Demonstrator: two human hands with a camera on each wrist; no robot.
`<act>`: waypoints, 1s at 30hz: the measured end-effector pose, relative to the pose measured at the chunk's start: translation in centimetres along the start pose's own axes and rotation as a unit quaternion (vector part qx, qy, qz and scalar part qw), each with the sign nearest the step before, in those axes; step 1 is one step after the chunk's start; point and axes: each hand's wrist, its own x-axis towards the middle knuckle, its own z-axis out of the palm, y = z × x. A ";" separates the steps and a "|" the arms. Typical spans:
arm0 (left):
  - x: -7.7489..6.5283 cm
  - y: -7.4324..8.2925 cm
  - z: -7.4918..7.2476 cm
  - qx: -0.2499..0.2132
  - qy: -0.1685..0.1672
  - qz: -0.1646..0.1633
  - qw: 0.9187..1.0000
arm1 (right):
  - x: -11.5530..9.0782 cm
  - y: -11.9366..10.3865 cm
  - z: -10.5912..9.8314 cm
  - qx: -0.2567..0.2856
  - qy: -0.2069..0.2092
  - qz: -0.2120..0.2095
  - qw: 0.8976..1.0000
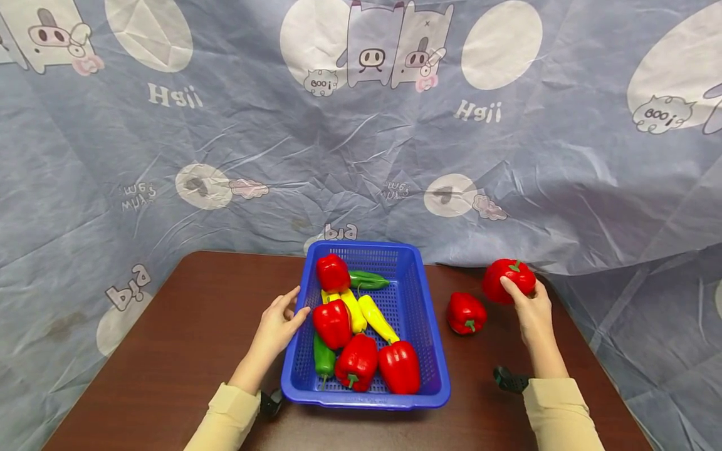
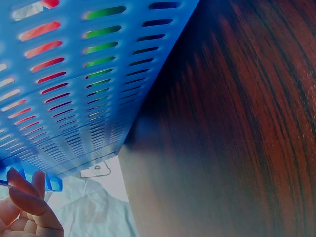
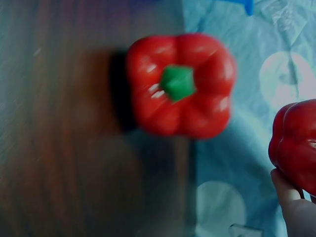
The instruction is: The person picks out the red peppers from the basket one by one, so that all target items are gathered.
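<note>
At the left side of a blue plastic basket (image 1: 433, 376), my left hand (image 1: 276, 319) holds the rim, its thumb over the edge and other fingers outside. In the left wrist view its curled fingers (image 2: 29, 202) are close to the slotted wall. My right hand (image 1: 533, 307) grips a red bell pepper (image 1: 496, 285) at the table's far right, thumb on the near side. Another red bell pepper (image 1: 465, 313) lies between that hand and the basket, its green stem toward me. Inside the basket are several red bell peppers (image 1: 399, 368), yellow chili peppers (image 1: 378, 319) and green chili peppers (image 1: 324, 357).
A dark brown wooden table (image 1: 220, 307) carries everything. Behind it hangs a wrinkled grey-blue cloth (image 1: 350, 150) with cartoon prints, meeting the table's back edge. Black straps with small devices (image 1: 510, 379) sit at both wrists.
</note>
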 end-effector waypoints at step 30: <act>0.0 0.1 0.1 0.001 -0.003 -0.007 1.000 | 0.8 6.7 -0.5 -0.221 0.028 0.023 0.975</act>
